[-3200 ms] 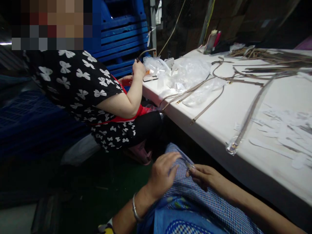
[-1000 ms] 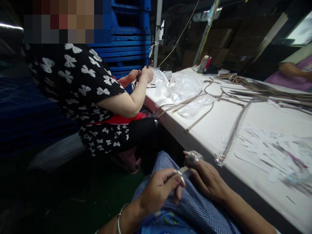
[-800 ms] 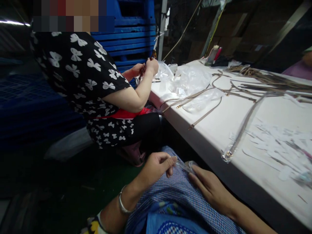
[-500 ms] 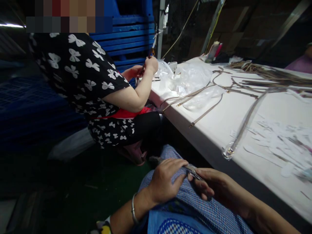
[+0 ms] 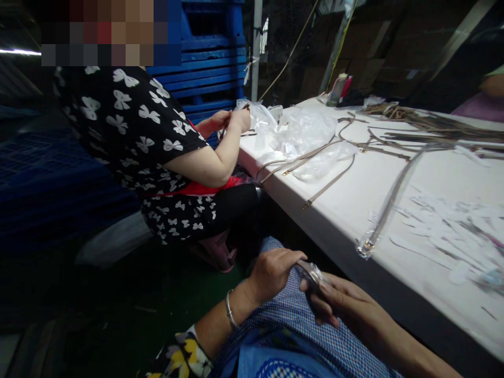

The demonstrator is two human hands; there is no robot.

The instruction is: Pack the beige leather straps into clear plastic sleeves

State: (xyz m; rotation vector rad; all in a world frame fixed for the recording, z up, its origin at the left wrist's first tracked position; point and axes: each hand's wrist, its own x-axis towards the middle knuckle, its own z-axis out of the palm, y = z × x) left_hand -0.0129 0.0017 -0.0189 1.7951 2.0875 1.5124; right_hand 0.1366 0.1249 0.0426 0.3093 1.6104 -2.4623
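Note:
Over my lap, which is covered by a blue checked apron [image 5: 307, 310], my left hand [image 5: 273, 270] has its fingers closed on one end of a dark strap [image 5: 305, 270] with something shiny and clear on it. My right hand [image 5: 331, 296] pinches the same strap a little further right, its lower fingers curled beneath. Both hands are close together, below the table's front edge. Blur and the fingers hide most of the strap.
The white table [image 5: 397, 184] holds thin brown straps [image 5: 333, 181], clear plastic bags [image 5: 303, 131], a plastic-wrapped strap [image 5: 394, 199] and scattered scraps [image 5: 452, 231]. At the left a person [image 5: 157, 136] works at the table's corner. Blue pallets [image 5: 200, 65] stand behind.
My left hand has shifted slightly right and up. The shiny part between my hands shows more. The other person's hands have lowered a little.

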